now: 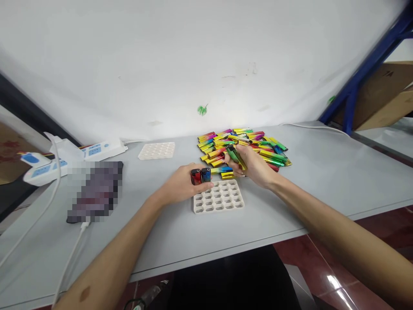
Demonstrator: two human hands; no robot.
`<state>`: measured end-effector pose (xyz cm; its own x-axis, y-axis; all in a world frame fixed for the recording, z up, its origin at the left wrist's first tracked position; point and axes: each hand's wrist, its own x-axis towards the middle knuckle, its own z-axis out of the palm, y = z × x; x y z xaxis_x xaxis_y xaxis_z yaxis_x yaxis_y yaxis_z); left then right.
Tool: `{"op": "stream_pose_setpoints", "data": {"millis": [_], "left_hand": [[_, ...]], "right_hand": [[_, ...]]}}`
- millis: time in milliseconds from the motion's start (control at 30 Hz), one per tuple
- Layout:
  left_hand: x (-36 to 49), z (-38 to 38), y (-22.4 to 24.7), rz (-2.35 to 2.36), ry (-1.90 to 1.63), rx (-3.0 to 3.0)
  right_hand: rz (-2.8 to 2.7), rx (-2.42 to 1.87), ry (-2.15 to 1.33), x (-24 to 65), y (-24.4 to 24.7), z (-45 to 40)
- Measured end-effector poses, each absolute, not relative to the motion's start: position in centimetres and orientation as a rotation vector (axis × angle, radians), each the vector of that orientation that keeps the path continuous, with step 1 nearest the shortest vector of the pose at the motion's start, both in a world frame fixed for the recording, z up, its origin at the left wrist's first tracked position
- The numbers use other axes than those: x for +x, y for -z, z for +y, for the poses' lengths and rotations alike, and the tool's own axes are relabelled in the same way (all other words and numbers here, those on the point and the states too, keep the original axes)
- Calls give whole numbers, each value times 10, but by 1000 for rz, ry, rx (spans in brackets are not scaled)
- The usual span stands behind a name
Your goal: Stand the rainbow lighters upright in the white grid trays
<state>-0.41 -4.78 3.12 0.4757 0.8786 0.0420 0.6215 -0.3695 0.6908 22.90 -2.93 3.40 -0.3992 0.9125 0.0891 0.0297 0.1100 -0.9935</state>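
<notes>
My left hand is closed around two upright lighters, a red lighter and a blue lighter, both with black tops. They stand at the back left corner of a white tray with rows of oval slots; whether their lower ends sit in slots is hidden. My right hand grips a green and gold lighter, tilted, just behind the tray. Around and beyond that hand lies a heap of shiny lighters in gold, green, red, blue and purple.
A second white slotted tray lies by the wall. On the left are power strips and a blurred-out dark device with a white cable. A blue metal frame and cardboard boxes stand on the right.
</notes>
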Motion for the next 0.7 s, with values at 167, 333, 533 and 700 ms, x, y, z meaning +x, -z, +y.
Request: {"op": "stream_pose_setpoints", "data": {"millis": [167,333,533,700], "left_hand": [[-5,-47,-30,1236,-538,2125],[-5,-46,-28,1241,-551,2091],[-4,-47,-28,1224,-589,2059],[0,-48,-25,1228,-650,2033]], "right_hand": [[-1823,-878,-1240,229,-39,-35],[-1857,-814,-1287,227,-34,-36],[-2000,-837,-1175,221,-27,-38],[-2179,-867,-846,220,-32,-41]]}}
